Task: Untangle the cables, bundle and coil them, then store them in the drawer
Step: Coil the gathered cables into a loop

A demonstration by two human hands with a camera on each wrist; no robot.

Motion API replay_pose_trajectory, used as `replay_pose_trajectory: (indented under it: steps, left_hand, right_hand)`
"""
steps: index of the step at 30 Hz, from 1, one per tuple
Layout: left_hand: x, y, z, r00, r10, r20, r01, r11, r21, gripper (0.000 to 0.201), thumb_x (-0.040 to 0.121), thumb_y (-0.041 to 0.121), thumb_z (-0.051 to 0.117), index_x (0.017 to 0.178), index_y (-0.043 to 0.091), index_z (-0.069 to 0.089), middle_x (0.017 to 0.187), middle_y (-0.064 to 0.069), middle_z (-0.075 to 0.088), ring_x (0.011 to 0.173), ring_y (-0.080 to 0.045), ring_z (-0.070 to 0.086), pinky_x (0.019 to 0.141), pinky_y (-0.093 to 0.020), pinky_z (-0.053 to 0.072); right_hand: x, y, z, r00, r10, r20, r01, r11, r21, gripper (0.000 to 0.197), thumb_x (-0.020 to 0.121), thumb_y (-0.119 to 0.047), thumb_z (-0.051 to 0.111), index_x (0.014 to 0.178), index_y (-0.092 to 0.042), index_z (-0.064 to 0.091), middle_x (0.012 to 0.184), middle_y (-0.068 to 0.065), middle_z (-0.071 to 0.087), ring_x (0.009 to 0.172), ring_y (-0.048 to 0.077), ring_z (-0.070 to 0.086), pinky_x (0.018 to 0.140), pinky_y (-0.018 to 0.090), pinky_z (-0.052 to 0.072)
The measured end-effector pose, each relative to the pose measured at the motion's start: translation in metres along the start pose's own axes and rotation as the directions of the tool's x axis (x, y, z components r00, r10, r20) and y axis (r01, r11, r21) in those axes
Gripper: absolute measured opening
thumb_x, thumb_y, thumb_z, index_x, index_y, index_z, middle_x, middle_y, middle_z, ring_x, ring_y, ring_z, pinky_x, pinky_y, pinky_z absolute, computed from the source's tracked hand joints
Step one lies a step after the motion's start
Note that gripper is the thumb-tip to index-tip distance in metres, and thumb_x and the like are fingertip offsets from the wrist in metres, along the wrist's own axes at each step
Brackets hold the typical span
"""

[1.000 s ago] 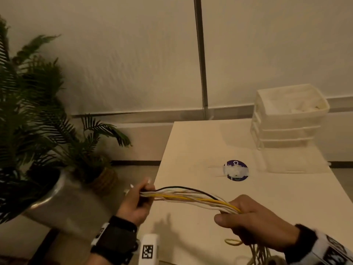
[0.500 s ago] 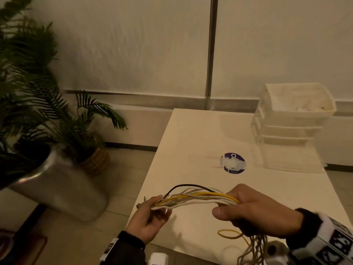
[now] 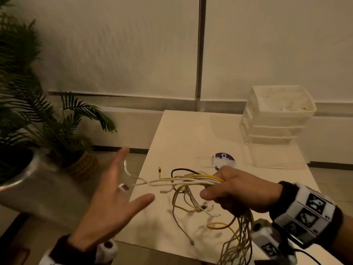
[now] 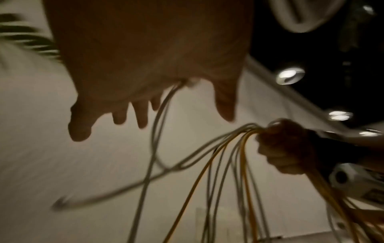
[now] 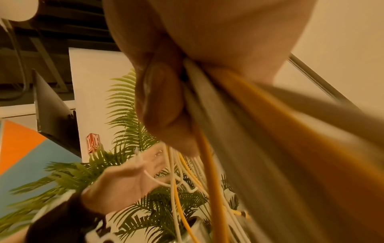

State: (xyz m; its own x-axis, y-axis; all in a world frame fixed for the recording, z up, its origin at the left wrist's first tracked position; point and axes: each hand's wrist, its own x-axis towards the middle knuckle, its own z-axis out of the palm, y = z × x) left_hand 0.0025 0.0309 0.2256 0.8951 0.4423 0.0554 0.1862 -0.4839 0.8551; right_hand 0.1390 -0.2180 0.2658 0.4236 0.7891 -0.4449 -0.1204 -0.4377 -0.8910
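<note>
My right hand (image 3: pixel 227 190) grips a bundle of white, yellow and black cables (image 3: pixel 183 181) in its fist above the white table's (image 3: pixel 191 134) near edge. The loose ends fan out to the left and droop; more cable hangs below the fist. My left hand (image 3: pixel 116 190) is open with fingers spread, left of the table edge. White cable ends (image 3: pixel 124 186) lie by its fingers. The left wrist view shows the spread fingers (image 4: pixel 141 115), with the right hand (image 4: pixel 284 148) gripping the cables. In the right wrist view the fingers (image 5: pixel 164 105) wrap the cables (image 5: pixel 209 164). The white drawer unit (image 3: pixel 277 119) stands at the far right.
A purple round disc (image 3: pixel 223 159) lies on the table behind my right hand. A palm plant (image 3: pixel 57 127) in a woven pot and a large metal planter (image 3: pixel 38 190) stand on the floor to the left. A wall runs behind the table.
My left hand has let go of the cable ends and opened wide. The freed ends have sprung apart and droop. My right hand still grips the bundle.
</note>
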Motion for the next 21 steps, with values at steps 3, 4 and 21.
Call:
replay_pose_trajectory:
  steps: [3, 4, 21]
  left_hand:
    - [0.025, 0.003, 0.000, 0.994, -0.025, -0.106, 0.016, 0.997, -0.081, 0.113, 0.061, 0.035, 0.085, 0.149, 0.043, 0.016, 0.154, 0.019, 0.030, 0.136, -0.005, 0.029, 0.105, -0.030, 0.030]
    - [0.034, -0.011, -0.012, 0.969, -0.124, -0.215, 0.077, 0.974, -0.212, 0.109, 0.061, 0.033, 0.084, 0.150, 0.033, 0.021, 0.151, 0.009, 0.037, 0.135, -0.012, 0.036, 0.102, -0.031, 0.033]
    - [0.058, 0.026, 0.088, 0.938, 0.117, 0.326, -0.010, 0.950, -0.312, 0.032, 0.080, 0.014, 0.077, 0.062, 0.001, 0.054, 0.051, -0.009, 0.045, 0.045, -0.019, 0.048, 0.048, -0.026, 0.039]
  right_hand:
    - [0.002, -0.001, -0.003, 0.999, 0.001, -0.054, 0.001, 1.000, 0.027, 0.042, 0.073, -0.028, 0.068, 0.046, -0.017, 0.038, 0.044, 0.002, 0.028, 0.037, 0.015, 0.021, 0.041, 0.021, 0.020]
    - [0.000, -0.002, -0.005, 0.997, 0.001, -0.073, 0.002, 0.999, 0.040, 0.042, 0.073, -0.026, 0.068, 0.046, -0.017, 0.037, 0.044, 0.002, 0.026, 0.037, 0.014, 0.020, 0.042, 0.021, 0.019]
    - [-0.008, -0.001, -0.013, 0.989, -0.050, -0.141, 0.056, 0.998, 0.039, 0.037, 0.078, -0.027, 0.067, 0.054, -0.017, 0.041, 0.045, -0.001, 0.030, 0.037, 0.015, 0.025, 0.041, 0.023, 0.023]
